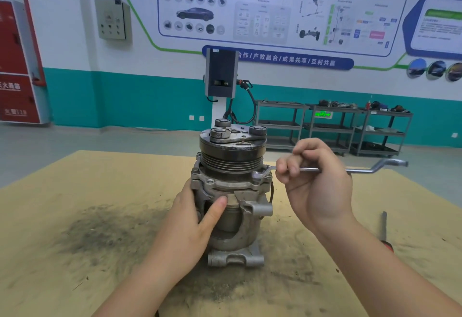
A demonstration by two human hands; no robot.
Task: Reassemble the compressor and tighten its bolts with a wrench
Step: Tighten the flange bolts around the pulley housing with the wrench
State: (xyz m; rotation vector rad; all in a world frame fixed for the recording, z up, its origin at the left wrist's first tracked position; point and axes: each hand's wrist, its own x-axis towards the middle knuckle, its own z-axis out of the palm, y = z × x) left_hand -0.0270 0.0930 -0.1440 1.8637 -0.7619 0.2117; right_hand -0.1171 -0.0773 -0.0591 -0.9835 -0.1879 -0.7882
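The compressor stands upright mid-table, gripped at its left side by the left hand. Right of it, the wrench is gripped by the right hand, its ring seated on a flange bolt. If pulled askew, the ring could slip and the bolt be rounded, or the compressor be tipped.

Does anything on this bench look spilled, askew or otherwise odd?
Yes: dark grey grime is smeared over the tan board tabletop left of the upright grey metal compressor, with more in front of its base. The red-handled screwdriver lies near the table's right edge.
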